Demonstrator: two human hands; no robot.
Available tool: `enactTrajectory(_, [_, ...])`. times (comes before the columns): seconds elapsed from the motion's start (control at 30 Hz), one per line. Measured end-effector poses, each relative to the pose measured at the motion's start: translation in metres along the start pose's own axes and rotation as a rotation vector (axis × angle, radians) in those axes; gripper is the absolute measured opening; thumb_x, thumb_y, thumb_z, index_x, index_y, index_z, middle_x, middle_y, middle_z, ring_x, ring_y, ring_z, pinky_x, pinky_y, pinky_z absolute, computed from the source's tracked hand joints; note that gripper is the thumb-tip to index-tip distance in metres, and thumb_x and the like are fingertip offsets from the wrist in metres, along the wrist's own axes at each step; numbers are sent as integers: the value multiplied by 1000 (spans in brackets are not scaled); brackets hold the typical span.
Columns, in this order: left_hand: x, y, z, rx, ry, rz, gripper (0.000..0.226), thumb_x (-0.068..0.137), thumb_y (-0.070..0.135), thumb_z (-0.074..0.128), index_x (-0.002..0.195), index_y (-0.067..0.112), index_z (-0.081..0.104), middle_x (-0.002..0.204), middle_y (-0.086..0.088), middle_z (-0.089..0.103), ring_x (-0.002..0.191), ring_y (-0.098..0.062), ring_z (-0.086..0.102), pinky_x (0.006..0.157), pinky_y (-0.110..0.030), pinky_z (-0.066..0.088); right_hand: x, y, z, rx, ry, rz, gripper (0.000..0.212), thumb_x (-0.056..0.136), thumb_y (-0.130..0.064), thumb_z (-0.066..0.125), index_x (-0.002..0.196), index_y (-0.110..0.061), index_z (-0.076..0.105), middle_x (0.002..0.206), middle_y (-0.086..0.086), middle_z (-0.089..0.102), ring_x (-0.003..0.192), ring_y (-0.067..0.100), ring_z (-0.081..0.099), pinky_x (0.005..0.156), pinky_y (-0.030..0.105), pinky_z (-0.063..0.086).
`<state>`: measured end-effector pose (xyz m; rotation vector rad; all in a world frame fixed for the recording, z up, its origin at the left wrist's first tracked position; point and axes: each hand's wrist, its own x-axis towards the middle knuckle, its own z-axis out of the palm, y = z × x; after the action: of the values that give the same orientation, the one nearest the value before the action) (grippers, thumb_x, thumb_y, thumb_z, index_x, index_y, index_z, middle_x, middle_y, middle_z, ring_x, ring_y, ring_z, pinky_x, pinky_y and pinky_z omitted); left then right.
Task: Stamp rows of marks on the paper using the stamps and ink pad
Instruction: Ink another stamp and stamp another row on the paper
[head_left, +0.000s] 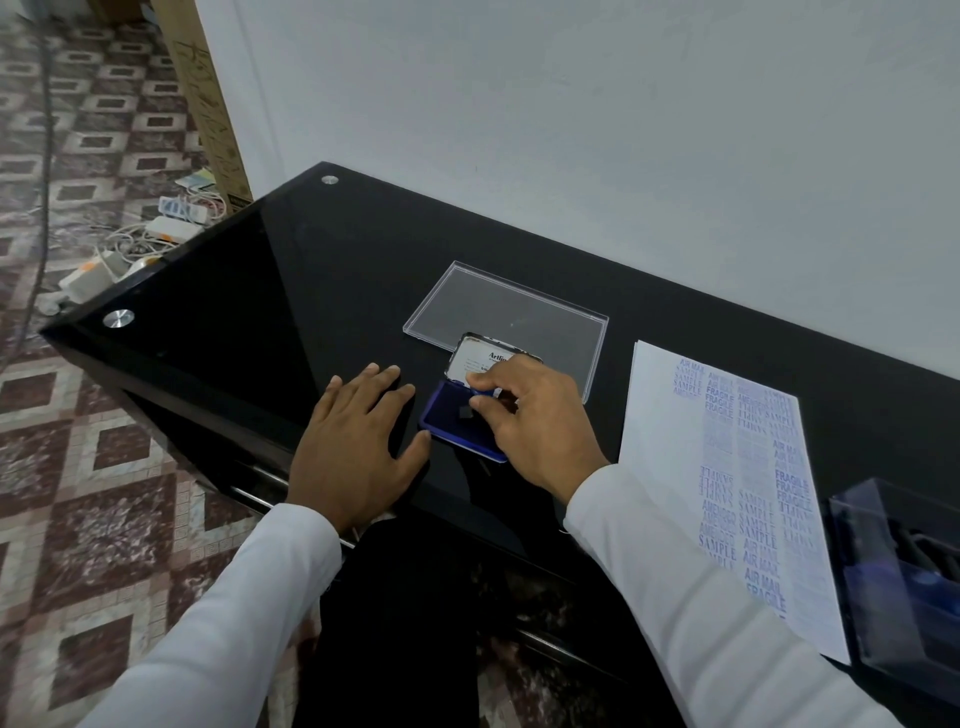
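A: Obs. — our right hand (530, 415) is curled over the open ink pad (457, 415), fingertips pinching a small stamp (480, 402) against the blue pad. The stamp is mostly hidden, so we cannot tell which one it is.

B: Left hand (358, 431)?

A: Flat, fingers spread on the worktop (234, 291), thumb just beside the pad's near edge, holding nothing.

B: Then we judge this as the inking step. We press straight down, evenly, without rocking or sliding, so the face loads uniformly.

A: Agreed. The paper (675, 467) lies to the right, already bearing crowded rows; we aim for an unmarked stretch.

B: The thumb could steady the pad if it skids.
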<state>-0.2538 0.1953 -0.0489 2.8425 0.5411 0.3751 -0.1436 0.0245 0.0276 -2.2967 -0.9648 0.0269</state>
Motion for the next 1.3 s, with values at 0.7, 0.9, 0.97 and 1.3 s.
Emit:
enactTrajectory(0.7, [0, -1, 0, -7, -8, -3, 73, 88, 68, 29, 145, 28, 50, 158, 3, 38, 150, -17, 25, 125, -44, 11, -4, -1, 0, 10, 2, 5, 21, 92, -20, 69, 113, -19, 71, 113, -2, 67, 103, 12, 61, 90, 22, 50])
enactTrajectory(0.9, [0, -1, 0, -18, 1, 0, 71, 88, 67, 32, 144, 27, 51, 158, 3, 39, 150, -17, 26, 124, -44, 11, -3, -2, 1, -6, -5, 10, 25, 94, -21, 65, 119, -20, 70, 115, -2, 67, 105, 11, 60, 89, 16, 43])
enactTrajectory(0.97, [0, -1, 0, -24, -1, -1, 70, 88, 66, 34, 144, 27, 51, 158, 3, 39, 150, -16, 25, 124, -42, 9, -5, -1, 1, -5, -3, 6, 25, 95, -22, 65, 120, -20, 69, 116, -1, 67, 107, 12, 60, 91, 19, 45])
enactTrajectory(1.3, [3, 18, -17, -188, -16, -18, 64, 92, 52, 60, 148, 23, 47, 159, 1, 36, 151, -18, 22, 125, -44, 11, -21, 4, -8, 96, 118, 12, 27, 94, -20, 67, 121, -19, 69, 117, -3, 68, 104, 10, 62, 92, 28, 55])
